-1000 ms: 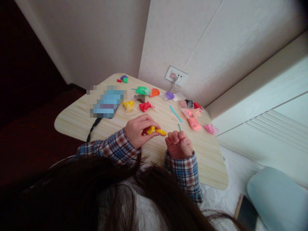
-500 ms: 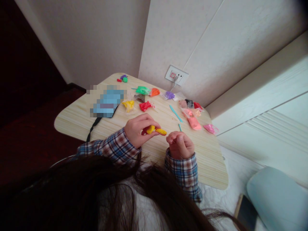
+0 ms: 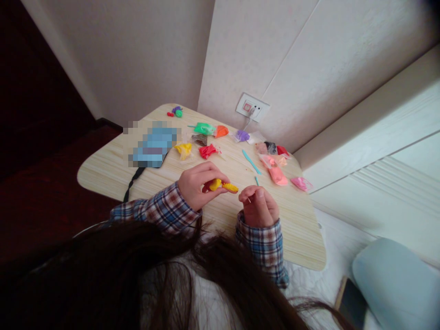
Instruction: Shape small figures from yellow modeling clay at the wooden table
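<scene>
My left hand (image 3: 199,185) is closed around yellow modelling clay (image 3: 230,188), a bumpy elongated piece sticking out past the fingertips and a smoother lump between the fingers. My right hand (image 3: 259,206) is just to the right of that piece, apart from it, with thumb and fingers pinched together. Whatever sits in this pinch, if anything, is too small to make out. Beyond the hands lie a turquoise modelling knife (image 3: 251,162) and a short thin turquoise stick (image 3: 256,181). Red clay (image 3: 207,151) and a bag of yellow clay (image 3: 184,150) are past my left hand.
Bags of green (image 3: 204,129), orange (image 3: 222,131), purple (image 3: 242,136) and coral clay (image 3: 277,175) spread over the wooden table (image 3: 302,238). A blurred-out blue object (image 3: 154,144) with a black strap lies left. Small shaped clay pieces (image 3: 178,112) sit at the far corner.
My right hand has shifted very slightly, its fingers lifting and turning a little beside the yellow clay. My left hand keeps its hold almost unmoved.
</scene>
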Demonstrator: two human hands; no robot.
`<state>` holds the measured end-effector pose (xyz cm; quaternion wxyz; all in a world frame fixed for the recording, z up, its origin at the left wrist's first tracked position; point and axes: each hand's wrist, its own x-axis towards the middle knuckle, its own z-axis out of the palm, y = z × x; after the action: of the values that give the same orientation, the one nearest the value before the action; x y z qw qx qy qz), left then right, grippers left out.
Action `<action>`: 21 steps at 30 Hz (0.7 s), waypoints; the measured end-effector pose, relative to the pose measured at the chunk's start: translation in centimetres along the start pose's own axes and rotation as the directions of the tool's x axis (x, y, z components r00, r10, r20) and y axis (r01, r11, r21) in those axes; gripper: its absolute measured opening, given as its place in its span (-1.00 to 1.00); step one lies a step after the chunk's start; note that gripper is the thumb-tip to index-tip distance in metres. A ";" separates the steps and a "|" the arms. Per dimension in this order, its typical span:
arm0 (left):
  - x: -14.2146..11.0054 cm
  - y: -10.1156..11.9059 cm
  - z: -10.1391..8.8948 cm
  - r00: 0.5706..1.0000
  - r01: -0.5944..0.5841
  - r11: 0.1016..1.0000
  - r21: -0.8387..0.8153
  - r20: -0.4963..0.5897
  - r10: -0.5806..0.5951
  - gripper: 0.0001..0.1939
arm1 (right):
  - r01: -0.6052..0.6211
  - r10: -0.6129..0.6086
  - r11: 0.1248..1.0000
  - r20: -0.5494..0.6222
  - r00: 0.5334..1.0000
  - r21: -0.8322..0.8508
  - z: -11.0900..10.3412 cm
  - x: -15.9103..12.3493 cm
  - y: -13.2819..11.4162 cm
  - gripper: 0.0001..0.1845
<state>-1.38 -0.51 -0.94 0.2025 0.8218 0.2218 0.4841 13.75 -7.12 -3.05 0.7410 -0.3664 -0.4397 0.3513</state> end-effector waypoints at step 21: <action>0.0 0.0 -0.1 1.000 0.011 1.000 0.001 0.015 -0.011 -0.84 | 0.137 -0.126 0.965 0.062 0.990 -0.224 -0.4 0.0 -0.3 -0.97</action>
<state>-1.51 -0.53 -0.88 0.2067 0.8243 0.2251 0.4766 14.15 -7.31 -2.93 0.7051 -0.4105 -0.5178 0.2574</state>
